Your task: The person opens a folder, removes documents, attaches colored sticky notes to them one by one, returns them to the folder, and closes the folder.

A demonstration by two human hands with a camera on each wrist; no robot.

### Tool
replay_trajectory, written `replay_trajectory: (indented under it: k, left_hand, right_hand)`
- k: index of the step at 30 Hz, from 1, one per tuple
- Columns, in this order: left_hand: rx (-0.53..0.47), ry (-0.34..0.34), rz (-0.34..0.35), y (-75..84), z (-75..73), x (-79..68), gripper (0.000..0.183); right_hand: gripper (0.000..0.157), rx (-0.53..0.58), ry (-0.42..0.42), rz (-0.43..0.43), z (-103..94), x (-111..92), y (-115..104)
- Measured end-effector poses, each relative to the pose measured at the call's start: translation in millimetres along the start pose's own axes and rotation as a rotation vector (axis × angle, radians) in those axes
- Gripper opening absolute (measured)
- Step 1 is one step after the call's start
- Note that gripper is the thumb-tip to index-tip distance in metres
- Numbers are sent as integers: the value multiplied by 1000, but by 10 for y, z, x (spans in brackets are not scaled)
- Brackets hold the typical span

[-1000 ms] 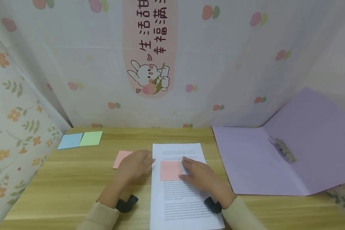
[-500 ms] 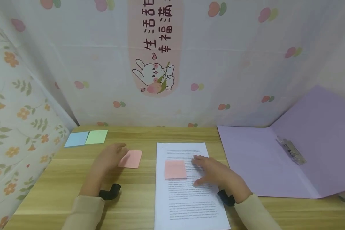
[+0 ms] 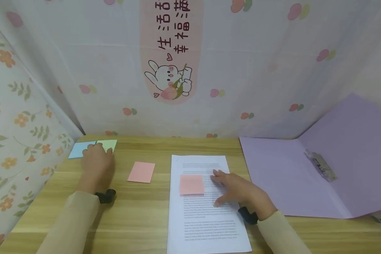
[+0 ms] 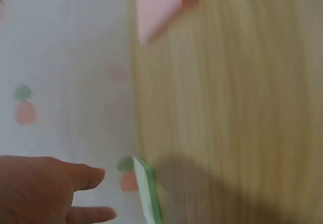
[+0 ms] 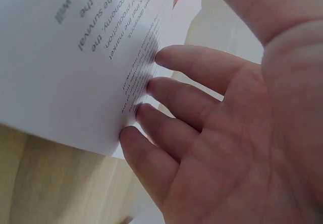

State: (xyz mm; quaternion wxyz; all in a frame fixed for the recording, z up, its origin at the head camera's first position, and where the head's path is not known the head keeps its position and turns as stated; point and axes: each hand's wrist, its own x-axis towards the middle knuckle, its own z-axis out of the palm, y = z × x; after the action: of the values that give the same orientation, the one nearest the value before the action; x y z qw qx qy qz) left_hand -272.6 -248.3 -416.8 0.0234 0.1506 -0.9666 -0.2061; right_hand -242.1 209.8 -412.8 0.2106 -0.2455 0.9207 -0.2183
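My left hand (image 3: 96, 160) reaches over the near edge of a green sticky note pad (image 3: 109, 144) at the back left of the table. In the left wrist view its thumb and finger are spread, apart from the green pad (image 4: 146, 188). A blue sticky note pad (image 3: 80, 149) adjoins the green one on its left. My right hand (image 3: 239, 190) has its fingertips on a printed stack of paper (image 3: 206, 225), fingers loosely extended in the right wrist view. A pink sticky note (image 3: 192, 185) lies on the upper part of that stack, left of the right fingertips.
Between the left hand and the paper lies a pink sticky note pad (image 3: 141, 172). On the right, a purple folder (image 3: 279, 176) stands open with its metal clip (image 3: 322, 166) showing. A patterned curtain (image 3: 241, 81) closes off the back of the wooden table (image 3: 136, 218).
My left hand has moved left from beside the paper, past the pink pad, to the green pad. The right hand has drawn back slightly from the pink note and stays on the paper.
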Motion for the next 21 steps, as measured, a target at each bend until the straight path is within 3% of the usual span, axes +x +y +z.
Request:
replay_trajectory:
  k: [4, 10, 17, 21]
  left_hand:
    - [33, -54, -19, -80, -118, 147, 61]
    - [-78, -223, -10, -161, -152, 263, 76]
    - [-23, -158, -41, -170, -143, 284, 69]
    - [-22, -84, -41, -166, -93, 254, 71]
  right_hand:
    - [93, -1, 15, 21, -4, 5, -6]
    - [94, -39, 17, 72, 14, -32, -31]
    - [94, -44, 16, 64, 13, -11, -42]
    - [93, -39, 10, 62, 24, -3, -36]
